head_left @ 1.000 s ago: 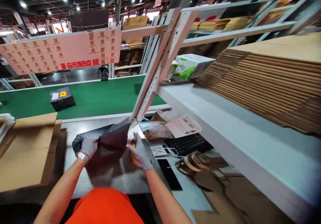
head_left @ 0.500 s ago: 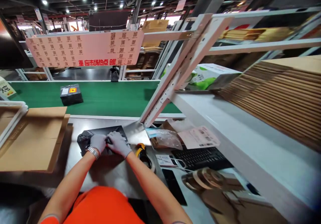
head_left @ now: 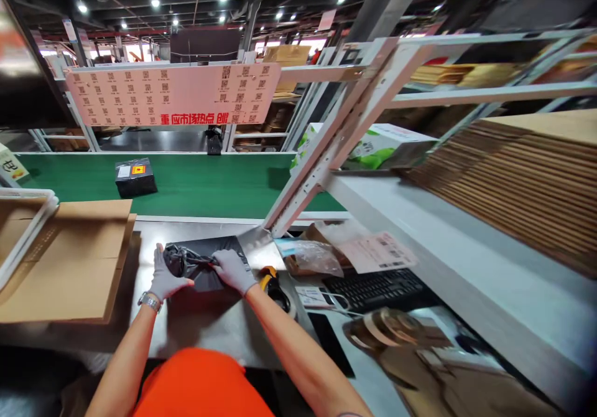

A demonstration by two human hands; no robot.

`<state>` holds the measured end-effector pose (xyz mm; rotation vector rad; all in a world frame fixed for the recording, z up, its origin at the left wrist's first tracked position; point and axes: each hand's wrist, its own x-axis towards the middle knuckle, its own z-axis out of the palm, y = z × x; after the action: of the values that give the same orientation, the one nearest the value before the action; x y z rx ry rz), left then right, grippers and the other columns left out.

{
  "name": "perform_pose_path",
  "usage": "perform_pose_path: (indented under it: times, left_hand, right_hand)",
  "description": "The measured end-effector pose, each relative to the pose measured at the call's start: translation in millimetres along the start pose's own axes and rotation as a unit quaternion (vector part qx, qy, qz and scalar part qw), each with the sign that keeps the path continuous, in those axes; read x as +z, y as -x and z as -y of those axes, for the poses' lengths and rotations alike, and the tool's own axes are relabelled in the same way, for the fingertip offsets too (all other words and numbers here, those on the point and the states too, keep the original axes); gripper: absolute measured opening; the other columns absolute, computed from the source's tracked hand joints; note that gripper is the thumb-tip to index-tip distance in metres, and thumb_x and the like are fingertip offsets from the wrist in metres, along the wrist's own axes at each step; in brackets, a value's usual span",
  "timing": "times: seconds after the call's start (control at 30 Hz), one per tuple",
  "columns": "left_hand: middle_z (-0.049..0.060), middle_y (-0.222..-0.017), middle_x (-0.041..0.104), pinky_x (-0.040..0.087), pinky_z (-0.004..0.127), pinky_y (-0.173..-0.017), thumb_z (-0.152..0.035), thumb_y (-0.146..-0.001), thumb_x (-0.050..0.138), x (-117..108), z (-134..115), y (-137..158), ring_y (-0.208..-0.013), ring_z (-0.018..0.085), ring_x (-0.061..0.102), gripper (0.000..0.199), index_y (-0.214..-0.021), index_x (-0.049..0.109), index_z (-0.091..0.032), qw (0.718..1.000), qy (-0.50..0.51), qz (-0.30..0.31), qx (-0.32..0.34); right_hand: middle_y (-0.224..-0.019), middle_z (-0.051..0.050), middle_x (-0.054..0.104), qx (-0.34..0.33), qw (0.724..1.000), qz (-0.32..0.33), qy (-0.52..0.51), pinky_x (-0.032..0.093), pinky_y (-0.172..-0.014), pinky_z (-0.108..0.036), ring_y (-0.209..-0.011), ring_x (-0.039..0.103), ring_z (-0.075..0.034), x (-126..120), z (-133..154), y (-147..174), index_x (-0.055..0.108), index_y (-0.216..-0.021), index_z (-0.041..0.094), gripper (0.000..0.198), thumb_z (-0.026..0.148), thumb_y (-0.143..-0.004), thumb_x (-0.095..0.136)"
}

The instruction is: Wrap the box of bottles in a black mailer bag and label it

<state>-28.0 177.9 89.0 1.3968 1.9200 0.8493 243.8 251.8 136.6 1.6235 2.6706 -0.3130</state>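
Black poly bag (head_left: 205, 267) pinned on our bench (head_left: 219, 323): left hand (head_left: 163, 277) clamps its bunched end, right hand (head_left: 232, 269) presses the flap; we should seal flat.

Bag (head_left: 205, 267) between flat cardboard (head_left: 69, 261) (left) and keyboard (head_left: 373, 289), conveyor (head_left: 205, 183) behind, parcel (head_left: 135, 177) on it

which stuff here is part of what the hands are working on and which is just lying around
In hand:
left hand
right hand
black plastic bag

Lying about:
tape dispenser
keyboard
flat cardboard
black parcel on the green belt
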Motion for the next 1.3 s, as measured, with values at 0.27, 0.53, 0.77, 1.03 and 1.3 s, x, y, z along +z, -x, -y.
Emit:
perform_pose_path:
  times: [0.27, 0.53, 0.77, 1.03, 1.3]
  left_hand:
    - [0.025, -0.188, 0.035, 0.010, 0.065, -0.147, -0.046, -0.080, 0.092, 3, -48, -33, -0.180, 0.045, 0.017, 0.099, -0.164, 0.055, -0.010, 0.940, -0.177, 0.169, 0.237]
    - [0.019, -0.182, 0.048, 0.015, 0.062, -0.148, -0.027, -0.092, 0.071, 18, -47, -50, -0.177, 0.038, 0.030, 0.077, -0.166, 0.057, -0.014, 0.867, -0.233, 0.237, 0.371]
    - [0.019, -0.182, 0.049, 0.020, 0.058, -0.148, -0.016, -0.090, 0.062, 21, -54, -37, -0.174, 0.039, 0.036, 0.077, -0.166, 0.059, -0.007, 0.869, -0.249, 0.216, 0.370]
    - [0.018, -0.179, 0.052, 0.023, 0.058, -0.147, -0.016, -0.097, 0.053, 28, -65, -13, -0.173, 0.037, 0.040, 0.068, -0.164, 0.063, -0.008, 0.881, -0.282, 0.182, 0.334]
    - [0.028, -0.182, 0.042, 0.029, 0.064, -0.143, -0.011, -0.097, 0.050, 71, -56, 30, -0.175, 0.041, 0.034, 0.073, -0.170, 0.054, -0.003, 0.946, -0.282, 0.002, 0.158]
  right_hand:
    - [-0.117, -0.012, 0.085, 0.131, 0.991, 0.003, -0.033, 0.042, -0.087, -0.034, -0.108, 0.077, -0.028, 9, 34, 45, 0.081, -0.112, 0.020, 0.029, 0.042, -0.113, 0.062]
    - [-0.125, -0.013, 0.077, 0.144, 0.986, -0.068, -0.044, 0.047, -0.100, -0.038, -0.118, 0.067, -0.028, 33, 51, 71, 0.080, -0.111, 0.017, 0.016, 0.028, -0.106, 0.068]
    - [-0.133, -0.014, 0.075, 0.044, 0.996, -0.047, -0.065, 0.050, -0.111, -0.041, -0.123, 0.063, -0.028, 31, 38, 53, 0.079, -0.117, 0.014, 0.018, 0.024, -0.106, 0.069]
    - [-0.129, -0.014, 0.074, -0.060, 0.998, 0.034, 0.011, 0.052, -0.094, -0.038, -0.107, 0.068, -0.026, 22, 28, 37, 0.082, -0.120, 0.016, 0.033, 0.039, -0.111, 0.060]
    - [-0.128, -0.013, 0.079, -0.177, 0.981, 0.067, 0.046, 0.048, -0.076, -0.034, -0.087, 0.072, -0.021, 6, 19, 19, 0.087, -0.105, 0.016, 0.041, 0.043, -0.110, 0.057]
